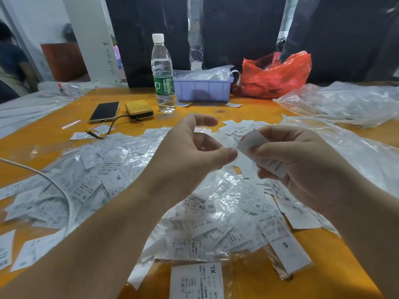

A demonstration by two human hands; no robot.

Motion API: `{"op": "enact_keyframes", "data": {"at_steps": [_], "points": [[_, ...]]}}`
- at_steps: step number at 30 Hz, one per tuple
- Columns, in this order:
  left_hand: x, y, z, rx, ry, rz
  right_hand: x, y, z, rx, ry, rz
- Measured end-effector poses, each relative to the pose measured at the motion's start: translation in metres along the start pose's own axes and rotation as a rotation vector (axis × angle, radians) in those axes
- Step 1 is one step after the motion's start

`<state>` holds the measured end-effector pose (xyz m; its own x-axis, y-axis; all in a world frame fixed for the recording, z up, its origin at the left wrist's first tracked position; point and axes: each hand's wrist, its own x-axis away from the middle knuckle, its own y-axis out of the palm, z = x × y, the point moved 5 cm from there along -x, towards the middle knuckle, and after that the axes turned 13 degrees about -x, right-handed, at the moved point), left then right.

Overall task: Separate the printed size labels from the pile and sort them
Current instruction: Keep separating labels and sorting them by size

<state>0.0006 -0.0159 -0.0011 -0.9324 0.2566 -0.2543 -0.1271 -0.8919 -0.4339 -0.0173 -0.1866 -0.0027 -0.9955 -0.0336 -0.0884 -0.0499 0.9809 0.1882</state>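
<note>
Rectangular white paper labels [262,154] gripped by right hand [302,162].

Size letters on white printed labels scattered over the orange table

A white rectangular label [197,281] at the near edge reads "XL"; a long white label [287,248] to its right reads "S". Mid-pile, a white label [199,206] shows "XS" twice, another [253,199] shows "M", and two at left [114,180] [84,192] show "XL". The finer print on them, the handwriting on the white pillar [107,57] and the clear water bottle's green wrapper [164,84] are too small to read.
</note>
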Motion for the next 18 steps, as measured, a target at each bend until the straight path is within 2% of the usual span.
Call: {"op": "enact_keyframes", "data": {"at_steps": [3, 15, 18], "points": [[-0.0002, 0.0052, -0.0008, -0.036, -0.017, -0.073, 0.001, 0.0028, -0.0001, -0.008, 0.002, -0.031], [-0.0007, 0.0042, -0.0013, -0.059, -0.026, -0.06, -0.0003, 0.0004, -0.0039, -0.047, -0.037, -0.051], [-0.0005, 0.0051, -0.0005, -0.061, -0.006, -0.07, 0.0019, 0.0034, -0.0047, 0.059, -0.058, -0.079]]}}
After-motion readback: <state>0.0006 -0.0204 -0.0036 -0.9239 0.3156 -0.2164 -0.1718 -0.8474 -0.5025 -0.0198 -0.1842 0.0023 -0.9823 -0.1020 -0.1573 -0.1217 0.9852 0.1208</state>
